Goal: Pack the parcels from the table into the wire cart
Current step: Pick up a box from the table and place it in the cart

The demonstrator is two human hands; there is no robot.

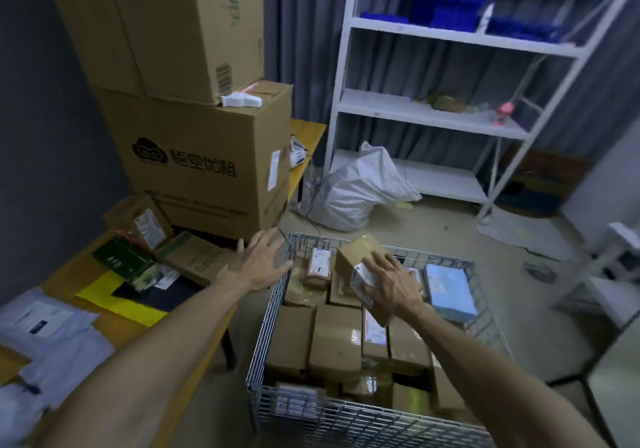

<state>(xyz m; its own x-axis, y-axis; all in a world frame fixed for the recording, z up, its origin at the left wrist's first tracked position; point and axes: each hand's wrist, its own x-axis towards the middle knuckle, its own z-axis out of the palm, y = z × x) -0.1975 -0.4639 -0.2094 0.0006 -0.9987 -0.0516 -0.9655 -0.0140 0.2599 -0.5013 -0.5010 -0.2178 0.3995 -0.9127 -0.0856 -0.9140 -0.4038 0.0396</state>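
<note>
- While flat brown cardboard parcel (194,257) lies on wooden surface (121,326) just left of left hand (258,264), long axis angled twd cart, that hand's nearer: fingers straight & spread, holding nothing.
- Over silver wire cart (273,312), right hand (391,283) grips small brown labelled box (360,257), tilted above packed boxes (336,340); arm outstretched.

Person's left hand (258,265) and right hand (389,283) are bare. Behind each wrist, left forearm (156,350) and right forearm (485,361) are bare too, uncovered back to the frame edge. Tendon ridges show on the hand backs.
</note>
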